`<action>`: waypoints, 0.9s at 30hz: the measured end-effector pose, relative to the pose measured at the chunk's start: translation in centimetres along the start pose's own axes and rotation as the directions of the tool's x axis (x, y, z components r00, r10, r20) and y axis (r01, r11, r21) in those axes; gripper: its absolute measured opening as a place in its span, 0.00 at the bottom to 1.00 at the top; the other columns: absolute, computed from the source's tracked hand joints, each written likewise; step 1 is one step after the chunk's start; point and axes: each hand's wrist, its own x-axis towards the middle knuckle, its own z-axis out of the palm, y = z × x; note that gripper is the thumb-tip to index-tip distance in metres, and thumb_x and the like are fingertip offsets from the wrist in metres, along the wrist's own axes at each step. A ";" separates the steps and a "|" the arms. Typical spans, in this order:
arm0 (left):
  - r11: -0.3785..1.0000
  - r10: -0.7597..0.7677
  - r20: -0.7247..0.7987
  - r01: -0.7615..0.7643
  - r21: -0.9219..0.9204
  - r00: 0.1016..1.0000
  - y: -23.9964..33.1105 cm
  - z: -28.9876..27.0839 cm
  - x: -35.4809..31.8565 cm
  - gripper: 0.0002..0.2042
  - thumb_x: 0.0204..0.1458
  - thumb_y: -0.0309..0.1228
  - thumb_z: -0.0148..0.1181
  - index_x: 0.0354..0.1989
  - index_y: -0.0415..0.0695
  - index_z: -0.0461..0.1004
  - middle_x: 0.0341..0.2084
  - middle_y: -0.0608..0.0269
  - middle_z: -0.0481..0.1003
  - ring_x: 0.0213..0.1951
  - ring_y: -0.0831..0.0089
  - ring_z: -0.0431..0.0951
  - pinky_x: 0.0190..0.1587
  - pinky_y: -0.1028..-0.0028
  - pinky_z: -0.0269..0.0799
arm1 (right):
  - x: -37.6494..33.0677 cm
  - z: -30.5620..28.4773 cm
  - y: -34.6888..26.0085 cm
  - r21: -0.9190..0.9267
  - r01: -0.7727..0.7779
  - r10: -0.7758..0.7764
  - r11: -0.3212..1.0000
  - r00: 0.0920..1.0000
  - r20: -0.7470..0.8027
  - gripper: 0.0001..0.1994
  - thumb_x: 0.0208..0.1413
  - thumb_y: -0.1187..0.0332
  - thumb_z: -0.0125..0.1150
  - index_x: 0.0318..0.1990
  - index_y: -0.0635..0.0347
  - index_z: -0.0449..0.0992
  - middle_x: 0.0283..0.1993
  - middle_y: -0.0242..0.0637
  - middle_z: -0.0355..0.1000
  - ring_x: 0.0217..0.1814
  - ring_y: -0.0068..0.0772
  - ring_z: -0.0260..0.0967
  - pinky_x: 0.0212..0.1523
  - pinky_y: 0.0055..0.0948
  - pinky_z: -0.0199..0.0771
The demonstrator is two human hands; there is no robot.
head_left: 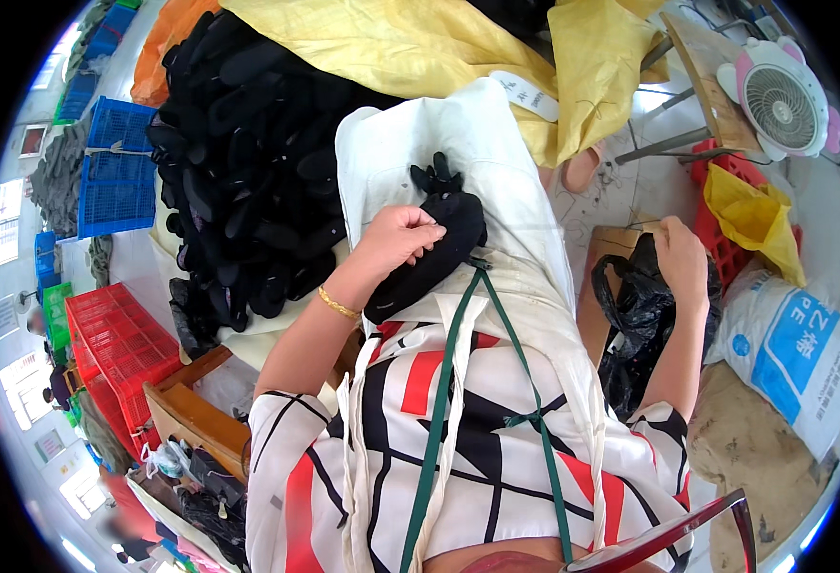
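On the white cloth over my lap lies a black fabric piece point(422, 267), long and rounded, with several short black stubs at its far end. My left hand point(403, 237), a gold-coloured bracelet on its wrist, rests on this piece with thumb and fingers drawn together on it. Off to the right, my right hand point(682, 256) is raised beside the top of a black plastic bag point(635, 301). Its fingers are curled closed, and what they hold, if anything, is too small to make out.
A large heap of black fabric pieces point(248, 162) lies left of my lap. Yellow sheeting point(410, 38) spreads beyond it. Red crates point(119, 344) and a wooden drawer point(200, 401) stand at left. A white sack point(792, 344) and a pink-and-white fan point(781, 100) are at right.
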 end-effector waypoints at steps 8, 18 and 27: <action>0.999 0.034 -0.030 -0.032 0.040 0.999 -0.3 0.0 -0.4 0.10 0.54 0.35 0.67 0.31 0.41 0.79 0.20 0.71 0.72 0.22 0.85 0.68 0.24 0.83 0.64 | 1.4 4.7 -16.1 0.783 0.288 -0.398 0.552 0.916 -0.057 0.07 0.55 0.73 0.64 0.42 0.60 0.79 0.36 0.41 0.76 0.34 0.36 0.76 0.36 0.29 0.76; 0.993 0.060 -0.052 -0.054 0.109 0.997 0.0 -0.5 -0.5 0.09 0.54 0.31 0.66 0.32 0.36 0.79 0.22 0.69 0.76 0.24 0.83 0.71 0.27 0.79 0.67 | 4.4 6.7 -23.1 0.358 0.713 -0.722 0.603 0.678 -0.136 0.05 0.44 0.75 0.59 0.30 0.55 0.71 0.31 0.36 0.66 0.39 0.41 0.72 0.31 0.39 0.74; 0.982 0.104 0.088 -0.117 0.149 0.991 -1.7 -2.2 1.1 0.07 0.63 0.34 0.55 0.37 0.43 0.74 0.27 0.73 0.71 0.27 0.84 0.69 0.27 0.81 0.68 | 5.6 7.4 -23.3 0.381 0.710 -0.740 0.592 0.666 -0.093 0.03 0.47 0.74 0.60 0.29 0.55 0.73 0.30 0.37 0.67 0.37 0.42 0.71 0.32 0.40 0.73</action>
